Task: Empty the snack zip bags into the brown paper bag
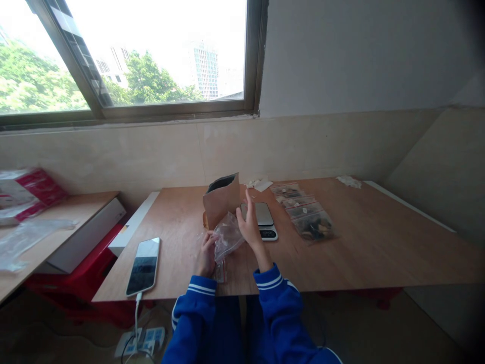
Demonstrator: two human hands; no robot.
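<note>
Clear plastic bag (227, 236) sits crumpled between our hands, just above the near edge of the wooden surface (359, 242), with a narrow tail of it hanging below. Our left hand (207, 254) curls low around the bag's lower part, holding it, while our right hand (250, 225) is raised and open, fingers pointing up and palm side against the bag's upper right. Blue striped sleeves (197, 323) run toward us and off the bottom of the view. Just behind the clear bag stands a brown paper bag (222, 201) with a dark opening at its top, and a kitchen scale (261, 217) sits just beyond the right hand. Small zip bags (305, 212) lie in a row further right. A phone (143, 266) lies well left of the hands, its cable dropping over the near edge. The clear bag's crumpled folds make its contents hard to make out, and they partly hide the left fingers.
</note>
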